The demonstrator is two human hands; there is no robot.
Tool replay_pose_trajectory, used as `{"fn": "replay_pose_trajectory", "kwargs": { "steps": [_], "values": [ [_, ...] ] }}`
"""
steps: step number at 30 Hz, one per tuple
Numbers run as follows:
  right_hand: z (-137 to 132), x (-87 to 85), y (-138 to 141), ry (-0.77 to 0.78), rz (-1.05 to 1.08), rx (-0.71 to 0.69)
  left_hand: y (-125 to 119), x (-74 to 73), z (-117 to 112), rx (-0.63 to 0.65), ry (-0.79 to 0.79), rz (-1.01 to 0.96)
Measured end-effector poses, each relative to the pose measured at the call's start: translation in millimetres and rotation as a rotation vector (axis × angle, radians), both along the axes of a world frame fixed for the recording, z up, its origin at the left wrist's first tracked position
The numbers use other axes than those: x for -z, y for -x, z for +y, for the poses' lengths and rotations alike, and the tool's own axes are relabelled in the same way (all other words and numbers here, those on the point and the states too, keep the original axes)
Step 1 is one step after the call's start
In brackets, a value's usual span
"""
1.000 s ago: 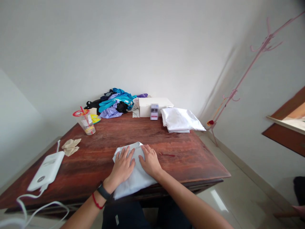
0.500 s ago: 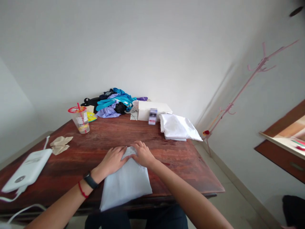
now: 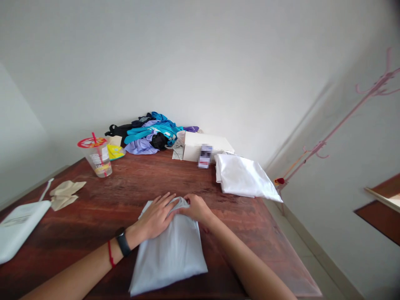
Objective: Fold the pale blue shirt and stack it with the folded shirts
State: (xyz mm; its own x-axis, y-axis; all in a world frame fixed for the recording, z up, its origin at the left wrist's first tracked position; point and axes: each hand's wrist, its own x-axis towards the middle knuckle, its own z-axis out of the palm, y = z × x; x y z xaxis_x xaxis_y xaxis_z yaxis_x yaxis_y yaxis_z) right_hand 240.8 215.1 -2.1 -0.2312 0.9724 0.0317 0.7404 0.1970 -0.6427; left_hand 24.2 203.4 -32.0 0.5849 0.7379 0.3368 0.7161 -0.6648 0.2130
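A pale blue folded cloth (image 3: 170, 256) lies on the dark wooden table (image 3: 131, 187) in front of me. My left hand (image 3: 156, 216) rests flat on its far end, fingers stretched out. My right hand (image 3: 196, 208) sits beside it at the cloth's far right corner, fingers curled and pinching the fabric edge. A black band and a red string circle my left wrist.
A folded white cloth (image 3: 245, 179) lies at the right rear, a white box (image 3: 204, 146) behind it. A heap of blue, purple and black clothes (image 3: 150, 133) fills the back. A plastic cup with a straw (image 3: 96, 156), crumpled paper (image 3: 64, 193) and a white device (image 3: 17, 227) stand left.
Both hands slid from the middle of the cloth to its far end. The right hand went from flat to pinching the far edge. The view shifted closer over the table.
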Motion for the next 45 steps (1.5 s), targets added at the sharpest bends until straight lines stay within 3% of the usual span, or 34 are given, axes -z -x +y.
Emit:
{"fn": "replay_pose_trajectory", "kwargs": {
  "steps": [5, 8, 12, 15, 20, 23, 27, 32, 36, 39, 45],
  "values": [
    [9.6, 1.9, -24.3, -0.073, 0.021, 0.111, -29.6, -16.3, 20.1, 0.052, 0.014, -0.066],
    [12.1, 8.4, -34.0, -0.086, 0.119, 0.134, -34.3, -22.8, 27.9, 0.044, 0.025, -0.103],
    [13.0, 17.6, -41.2, 0.011, 0.427, 0.118, -21.4, -15.1, 32.6, -0.041, 0.001, -0.189],
    [14.0, 20.8, -44.3, 0.146, 0.724, 0.102, -13.7, -7.7, 34.4, -0.104, 0.043, -0.366],
    [15.8, 16.9, -47.3, 0.292, 1.053, 0.197, -17.3, -2.8, 38.4, -0.199, 0.347, -0.745],
    [15.5, 12.4, -49.0, 0.298, 1.136, 0.231, -17.5, 2.5, 44.0, -0.194, 0.552, -0.935],
    [16.1, 8.1, -53.0, 0.341, 1.204, 0.245, -13.3, 5.3, 51.3, -0.192, 0.713, -1.112],
    [17.6, 11.0, -60.2, 0.412, 1.307, 0.204, -12.1, -10.4, 48.3, -0.264, 1.027, -1.202],
    [17.9, 15.8, -63.3, 0.463, 1.355, 0.189, -14.5, -26.7, 41.3, -0.122, 1.316, -1.258],
    [19.0, 17.8, -64.5, 0.489, 1.387, 0.152, -15.6, -35.0, 39.0, -0.049, 1.363, -1.195],
    [20.1, 21.1, -67.4, 0.554, 1.427, 0.087, -14.2, -31.0, 39.9, -0.114, 1.322, -1.122]
  ]
}}
